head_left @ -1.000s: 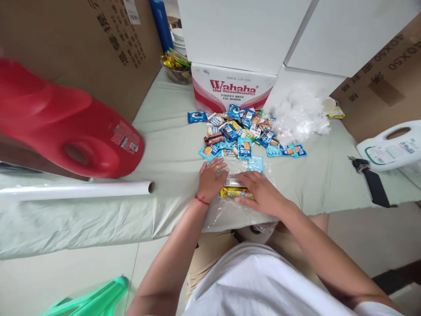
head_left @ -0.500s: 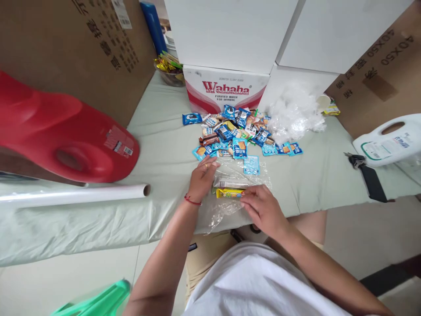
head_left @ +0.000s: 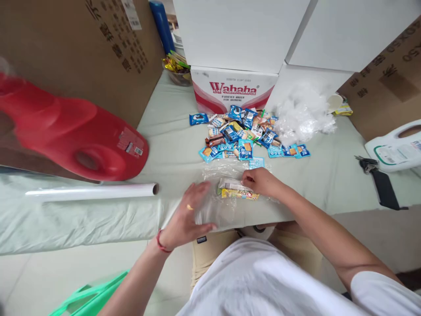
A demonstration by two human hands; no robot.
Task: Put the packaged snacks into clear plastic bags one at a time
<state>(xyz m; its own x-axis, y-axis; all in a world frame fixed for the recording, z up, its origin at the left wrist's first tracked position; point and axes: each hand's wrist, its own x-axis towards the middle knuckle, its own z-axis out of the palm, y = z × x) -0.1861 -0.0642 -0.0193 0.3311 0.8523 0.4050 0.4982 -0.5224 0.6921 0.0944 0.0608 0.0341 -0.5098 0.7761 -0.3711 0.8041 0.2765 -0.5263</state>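
Two long snack packets lie side by side in front of me on a clear plastic bag or film: a yellow wrapped bar (head_left: 239, 194) nearer me and a pale packet with a barcode (head_left: 230, 184) behind it. The crumpled clear plastic (head_left: 213, 210) spreads around them. My right hand (head_left: 261, 181) is at the right end of the pale packet, fingers curled together; what they pinch is hidden. To the left, my left hand (head_left: 187, 217) has its fingers spread at the plastic's left edge, slightly blurred. Just beyond lies a pile of small wrapped snacks (head_left: 235, 131).
A red jug (head_left: 82, 136) and a white roll (head_left: 95, 192) lie at left. White boxes (head_left: 235, 90) stand behind the pile, beside crumpled clear plastic bags (head_left: 302, 114). At right are a white bottle (head_left: 397, 147) and keys with a black holder (head_left: 383, 186).
My left hand has moved toward me and left, its fingers spreading. My right hand has shifted from the yellow bar to the pale packet's end. The view has shifted slightly left.
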